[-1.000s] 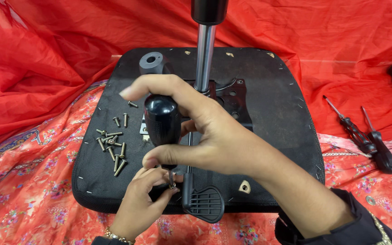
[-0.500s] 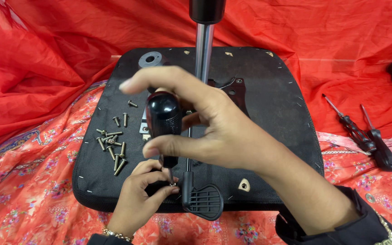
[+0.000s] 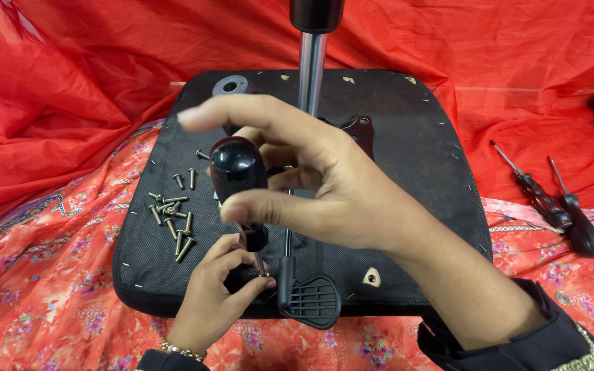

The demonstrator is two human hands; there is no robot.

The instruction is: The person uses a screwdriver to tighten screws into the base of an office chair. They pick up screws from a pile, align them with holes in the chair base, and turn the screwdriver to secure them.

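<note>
Nearest me, my left hand (image 3: 216, 285) pinches the thin metal shaft of the screwdriver (image 3: 236, 180) low down, fingers closed around its tip at the near edge of the black seat base (image 3: 421, 172). Just above, my right hand (image 3: 324, 185) curls loosely about the glossy black handle — thumb and fingertips on it, index finger lifted clear. A black lever paddle (image 3: 309, 299) lies just right of the tip. Loose screws (image 3: 172, 216) scatter to the left; farther back the chrome column (image 3: 311, 72) rises — two spare screwdrivers (image 3: 551, 203) lie right on red cloth (image 3: 70, 82).
</note>
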